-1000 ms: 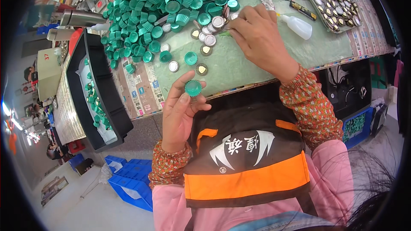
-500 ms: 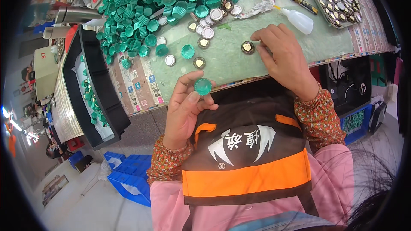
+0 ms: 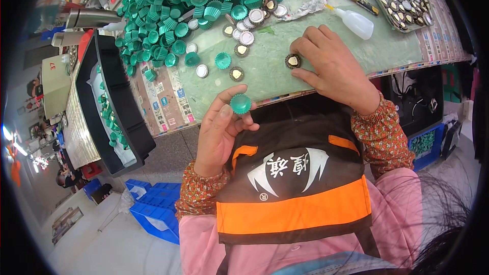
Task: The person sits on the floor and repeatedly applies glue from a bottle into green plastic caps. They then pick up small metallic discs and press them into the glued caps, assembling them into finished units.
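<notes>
Over the table's front edge, my left hand [image 3: 219, 130] pinches a green fluted cup [image 3: 241, 104] between thumb and fingers, its hollow side facing up. My right hand [image 3: 331, 66] is on the tabletop. Its thumb and index finger close about the rim of a dark bottle cap [image 3: 293, 61] with a cream-gold middle. Between the hands lie another dark cap [image 3: 236, 74], a loose green cup [image 3: 223, 60] and a white-faced cap [image 3: 202, 71].
A big heap of green cups [image 3: 163, 25] covers the far left. A tray [image 3: 402, 23] of caps stands at the far right, near a white squeeze bottle [image 3: 356, 24] and a black tube [image 3: 362, 3]. Left of the table is a black bin [image 3: 114, 117]; blue crates [image 3: 158, 209] stand on the floor.
My right hand has shifted slightly left, and its thumb and finger have come around the dark bottle cap, which has moved a little nearer. My left hand stays almost still with the green cup.
</notes>
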Action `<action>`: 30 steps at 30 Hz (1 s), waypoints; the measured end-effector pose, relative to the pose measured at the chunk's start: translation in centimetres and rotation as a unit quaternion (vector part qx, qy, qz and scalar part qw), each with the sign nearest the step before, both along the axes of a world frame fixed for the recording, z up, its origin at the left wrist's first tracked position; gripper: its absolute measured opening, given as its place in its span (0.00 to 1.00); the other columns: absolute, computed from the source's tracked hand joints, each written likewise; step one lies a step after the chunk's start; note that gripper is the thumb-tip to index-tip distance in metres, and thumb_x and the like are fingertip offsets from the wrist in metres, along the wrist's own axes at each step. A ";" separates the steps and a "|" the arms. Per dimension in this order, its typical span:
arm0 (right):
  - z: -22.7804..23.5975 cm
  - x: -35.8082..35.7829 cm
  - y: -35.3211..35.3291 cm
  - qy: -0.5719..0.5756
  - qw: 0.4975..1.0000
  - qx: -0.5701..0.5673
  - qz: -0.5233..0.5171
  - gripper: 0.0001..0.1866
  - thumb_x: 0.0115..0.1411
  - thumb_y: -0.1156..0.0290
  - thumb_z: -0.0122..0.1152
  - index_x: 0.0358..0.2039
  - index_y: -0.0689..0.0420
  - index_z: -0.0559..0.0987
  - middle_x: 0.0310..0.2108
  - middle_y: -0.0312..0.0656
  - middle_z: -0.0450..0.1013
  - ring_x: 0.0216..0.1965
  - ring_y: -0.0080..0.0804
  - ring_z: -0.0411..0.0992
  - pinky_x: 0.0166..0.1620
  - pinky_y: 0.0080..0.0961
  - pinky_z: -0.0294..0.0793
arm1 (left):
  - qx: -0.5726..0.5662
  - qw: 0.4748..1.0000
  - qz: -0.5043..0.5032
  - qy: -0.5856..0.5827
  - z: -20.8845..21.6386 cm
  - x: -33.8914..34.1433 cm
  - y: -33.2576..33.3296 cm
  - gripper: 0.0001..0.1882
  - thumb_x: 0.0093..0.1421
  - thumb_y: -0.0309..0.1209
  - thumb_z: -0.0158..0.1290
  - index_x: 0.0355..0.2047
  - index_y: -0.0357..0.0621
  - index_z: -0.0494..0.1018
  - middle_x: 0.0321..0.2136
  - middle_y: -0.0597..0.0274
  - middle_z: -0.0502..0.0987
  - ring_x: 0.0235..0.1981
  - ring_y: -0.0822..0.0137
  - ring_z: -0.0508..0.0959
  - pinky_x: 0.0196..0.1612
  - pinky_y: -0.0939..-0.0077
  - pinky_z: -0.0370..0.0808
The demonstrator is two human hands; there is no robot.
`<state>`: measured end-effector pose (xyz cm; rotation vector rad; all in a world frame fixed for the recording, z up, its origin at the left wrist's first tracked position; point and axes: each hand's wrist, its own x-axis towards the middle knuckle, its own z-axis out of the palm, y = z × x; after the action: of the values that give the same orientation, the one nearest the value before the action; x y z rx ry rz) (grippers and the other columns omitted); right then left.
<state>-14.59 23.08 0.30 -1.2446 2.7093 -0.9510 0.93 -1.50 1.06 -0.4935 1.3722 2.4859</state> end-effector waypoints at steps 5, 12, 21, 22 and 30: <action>0.0 0.3 0.1 -0.004 1.000 -0.018 -0.007 0.15 0.52 0.72 0.68 0.40 0.58 0.74 0.36 0.45 0.67 0.41 0.46 0.67 0.45 0.41 0.69 | 0.000 1.000 0.001 -0.009 -0.2 -0.1 0.1 0.29 0.72 0.38 0.48 0.67 0.33 0.58 0.49 0.48 0.76 0.40 0.70 0.79 0.47 0.67 0.84; -0.6 0.6 -0.4 -0.005 0.999 -0.036 0.006 0.15 0.53 0.74 0.66 0.41 0.58 0.74 0.36 0.45 0.67 0.41 0.47 0.67 0.45 0.41 0.69 | 0.043 0.999 0.002 -0.005 -0.5 -0.1 0.0 0.29 0.72 0.38 0.49 0.67 0.35 0.58 0.51 0.48 0.76 0.41 0.70 0.79 0.47 0.67 0.84; 1.9 4.0 -3.0 -0.048 0.983 -0.155 0.088 0.16 0.53 0.74 0.66 0.43 0.59 0.75 0.37 0.45 0.69 0.40 0.46 0.68 0.46 0.39 0.69 | 0.104 0.994 0.008 -0.034 -1.0 0.1 0.2 0.29 0.72 0.38 0.48 0.67 0.35 0.58 0.50 0.51 0.76 0.39 0.69 0.78 0.45 0.68 0.85; 2.0 4.5 -3.4 -0.045 0.982 -0.157 0.094 0.16 0.53 0.74 0.66 0.43 0.59 0.75 0.36 0.45 0.69 0.40 0.46 0.68 0.46 0.39 0.69 | 0.096 0.995 0.009 -0.038 -0.9 0.1 0.4 0.29 0.72 0.39 0.48 0.67 0.35 0.59 0.48 0.52 0.76 0.39 0.69 0.78 0.44 0.69 0.85; 1.8 5.4 -4.5 -0.016 0.984 -0.136 0.116 0.15 0.51 0.71 0.62 0.39 0.60 0.75 0.36 0.43 0.68 0.40 0.42 0.68 0.43 0.36 0.69 | 0.062 0.997 -0.016 -0.050 -1.2 0.4 0.7 0.28 0.75 0.44 0.43 0.64 0.33 0.63 0.43 0.60 0.76 0.38 0.72 0.78 0.43 0.70 0.85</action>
<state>-9.24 18.62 2.10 -1.5315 2.3976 -1.3270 1.32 -0.82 -0.17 -0.5557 1.1724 2.4660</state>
